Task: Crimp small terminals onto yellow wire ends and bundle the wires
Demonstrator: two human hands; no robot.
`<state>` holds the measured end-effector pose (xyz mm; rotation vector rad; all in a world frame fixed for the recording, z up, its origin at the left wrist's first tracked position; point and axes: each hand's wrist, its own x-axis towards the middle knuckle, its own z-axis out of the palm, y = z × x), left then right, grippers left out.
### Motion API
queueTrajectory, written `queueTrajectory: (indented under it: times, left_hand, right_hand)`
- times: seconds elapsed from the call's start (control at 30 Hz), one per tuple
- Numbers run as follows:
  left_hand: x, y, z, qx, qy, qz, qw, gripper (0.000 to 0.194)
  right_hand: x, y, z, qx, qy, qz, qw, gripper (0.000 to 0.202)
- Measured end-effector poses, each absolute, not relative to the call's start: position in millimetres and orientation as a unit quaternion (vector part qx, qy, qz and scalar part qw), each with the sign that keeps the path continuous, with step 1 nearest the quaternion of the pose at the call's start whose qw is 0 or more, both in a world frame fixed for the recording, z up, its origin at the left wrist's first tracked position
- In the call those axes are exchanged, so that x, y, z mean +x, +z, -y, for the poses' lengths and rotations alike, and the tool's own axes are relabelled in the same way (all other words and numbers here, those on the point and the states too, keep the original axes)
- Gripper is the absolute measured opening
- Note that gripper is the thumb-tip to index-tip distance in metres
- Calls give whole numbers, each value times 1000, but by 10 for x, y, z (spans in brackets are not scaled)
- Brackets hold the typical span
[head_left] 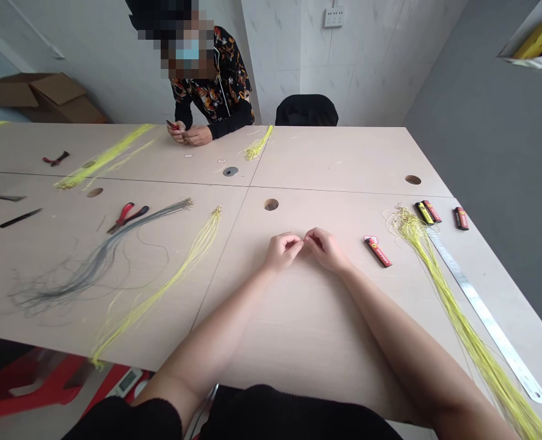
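Note:
My left hand [283,250] and my right hand [324,247] meet fingertip to fingertip over the middle of the table. Both are closed in a pinch. Whatever they pinch is too small to make out. Just right of my right hand lies a red lighter [378,252], with a small pinkish tag [370,239] at its upper end. Farther right, a thick bundle of yellow cords [454,305] runs toward the table's near right corner. To the left of my left hand stretches a thinner bundle of yellow cords [174,269].
A steel ruler [486,318] and several lighters [461,218] lie at the right. Grey cords [101,256] and red-handled pliers [126,215] are at the left. Across the table [271,330], a masked person [225,79] holds a red-handled tool [173,125]. A round hole [271,205] pierces the tabletop.

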<state>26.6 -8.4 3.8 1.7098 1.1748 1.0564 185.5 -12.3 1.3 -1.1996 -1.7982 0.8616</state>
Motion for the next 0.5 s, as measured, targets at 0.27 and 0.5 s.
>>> queueTrajectory:
  times: [0.27, 0.5]
  left_hand:
    - [258, 24, 76, 679, 418, -465, 384, 27]
    - [255, 24, 72, 675, 420, -463, 392, 23]
  right_hand:
    - [1862, 5, 109, -481, 354, 697, 397, 22]
    - [1862, 16, 116, -474, 373, 688, 403, 20]
